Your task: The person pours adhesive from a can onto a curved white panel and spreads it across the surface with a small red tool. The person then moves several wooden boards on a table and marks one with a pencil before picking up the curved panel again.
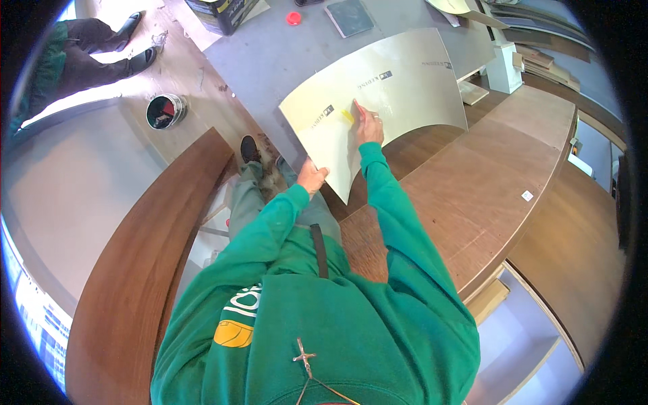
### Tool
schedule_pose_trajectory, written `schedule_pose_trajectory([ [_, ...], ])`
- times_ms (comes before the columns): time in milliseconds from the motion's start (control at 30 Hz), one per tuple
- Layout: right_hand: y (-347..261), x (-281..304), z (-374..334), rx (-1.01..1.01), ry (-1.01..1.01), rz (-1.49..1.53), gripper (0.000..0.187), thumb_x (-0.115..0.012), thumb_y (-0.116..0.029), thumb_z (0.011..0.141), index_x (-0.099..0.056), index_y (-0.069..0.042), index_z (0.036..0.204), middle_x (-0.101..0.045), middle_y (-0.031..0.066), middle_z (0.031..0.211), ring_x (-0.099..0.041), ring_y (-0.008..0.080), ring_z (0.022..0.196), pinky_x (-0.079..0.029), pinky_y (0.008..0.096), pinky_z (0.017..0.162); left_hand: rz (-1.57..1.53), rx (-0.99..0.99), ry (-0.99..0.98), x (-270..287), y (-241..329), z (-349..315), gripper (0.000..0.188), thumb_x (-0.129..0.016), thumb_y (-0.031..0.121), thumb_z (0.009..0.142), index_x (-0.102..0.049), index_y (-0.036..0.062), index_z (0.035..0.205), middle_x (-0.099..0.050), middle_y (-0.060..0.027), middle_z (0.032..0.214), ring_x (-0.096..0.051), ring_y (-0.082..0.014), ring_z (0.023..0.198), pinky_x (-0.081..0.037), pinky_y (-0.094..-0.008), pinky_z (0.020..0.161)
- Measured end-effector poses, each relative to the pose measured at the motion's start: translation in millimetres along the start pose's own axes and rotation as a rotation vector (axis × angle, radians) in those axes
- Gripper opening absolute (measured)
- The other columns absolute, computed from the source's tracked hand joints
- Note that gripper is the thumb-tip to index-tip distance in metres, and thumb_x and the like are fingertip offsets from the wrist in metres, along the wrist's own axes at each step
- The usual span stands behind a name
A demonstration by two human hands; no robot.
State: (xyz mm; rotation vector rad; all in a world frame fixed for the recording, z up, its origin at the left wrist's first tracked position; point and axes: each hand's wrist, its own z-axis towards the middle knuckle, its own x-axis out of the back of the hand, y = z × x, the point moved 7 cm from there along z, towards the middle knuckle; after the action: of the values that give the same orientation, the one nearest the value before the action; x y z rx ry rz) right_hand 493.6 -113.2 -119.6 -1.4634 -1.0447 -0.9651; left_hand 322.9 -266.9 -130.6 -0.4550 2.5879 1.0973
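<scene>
Across the smooth grey desk [260, 84], with one pointed corner jutting past its near edge: a pale sheet [405, 74], thin, stiff-looking and glossy, cream-gold, dotted with small dark printed marks. Bowed along the far side, scooped out in a deep concave arc on the near right.

At the near left edge of the sheet, left hand [312, 179], with fingers clamped on the rim. Over the middle of the sheet, right hand [369, 126], with fingers together around a slim red tool [358, 109], exact kind too small to tell. Just left of its tip, a bright yellow patch [347, 116]; impossible to tell whether joined to the tool or separate.

Beyond the sheet, on the desk, a round red plastic-looking lid [293, 18] and a flat, dark grey rectangular slab [349, 17]. Farther left of the sheet, on the floor, a round bucket [166, 111] with a dark, stained interior. Nearer and left of the sheet, a long brown panel [135, 283], smooth, with streaky wood grain. Right of and nearer than the sheet, a broad reddish-brown wooden surface [472, 182], faintly scuffed, bearing a small white square label [527, 196].
</scene>
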Motion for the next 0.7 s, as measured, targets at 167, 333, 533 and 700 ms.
schedule_pose_trajectory([
  [167,-33.0,-8.8,-28.4,-0.012,-0.074,0.026,0.028,-0.049,-0.015,0.092,-0.061,-0.019,0.117,-0.06,0.0115,0.107,-0.058,0.0339,0.097,-0.048,0.0455,0.085,-0.077,-0.041,-0.029,12.2,-7.5,7.1,0.045,-0.057,-0.001,0.08,-0.049,-0.0057,0.124,-0.061,-0.0117,0.112,-0.059,-0.0229,0.101,-0.045,-0.0331,0.09],
  [333,-71.7,-9.8,-44.1,0.046,-0.151,0.154,0.027,-0.049,-0.017,0.092,-0.062,-0.017,0.116,-0.06,0.0128,0.107,-0.057,0.0345,0.099,-0.047,0.0464,0.084,-0.018,0.154,-0.154,14.7,-13.0,7.2,0.05,-0.056,0.0,0.083,-0.042,0.0024,0.131,-0.059,-0.0102,0.113,-0.06,-0.0213,0.101,-0.053,-0.0356,0.079],
  [533,-107.5,-9.7,-48.8,0.107,-0.255,0.307,0.027,-0.051,-0.018,0.091,-0.062,-0.009,0.114,-0.062,0.0165,0.107,-0.059,0.0368,0.099,-0.046,0.0444,0.086,-0.113,0.181,-0.333,14.9,-2.8,5.1,0.064,-0.055,0.001,0.085,-0.026,0.0093,0.141,-0.054,-0.0113,0.125,-0.059,-0.0263,0.108,-0.055,-0.0425,0.084],
  [700,-136.3,-4.1,-57.5,0.138,-0.364,0.392,0.027,-0.052,-0.019,0.09,-0.062,-0.008,0.112,-0.063,0.0173,0.104,-0.06,0.0374,0.098,-0.047,0.045,0.085,-0.121,0.196,-0.383,16.7,1.3,2.6,0.073,-0.055,0.0,0.084,-0.016,0.0117,0.145,-0.048,-0.0128,0.133,-0.056,-0.0286,0.115,-0.055,-0.0442,0.087],
])
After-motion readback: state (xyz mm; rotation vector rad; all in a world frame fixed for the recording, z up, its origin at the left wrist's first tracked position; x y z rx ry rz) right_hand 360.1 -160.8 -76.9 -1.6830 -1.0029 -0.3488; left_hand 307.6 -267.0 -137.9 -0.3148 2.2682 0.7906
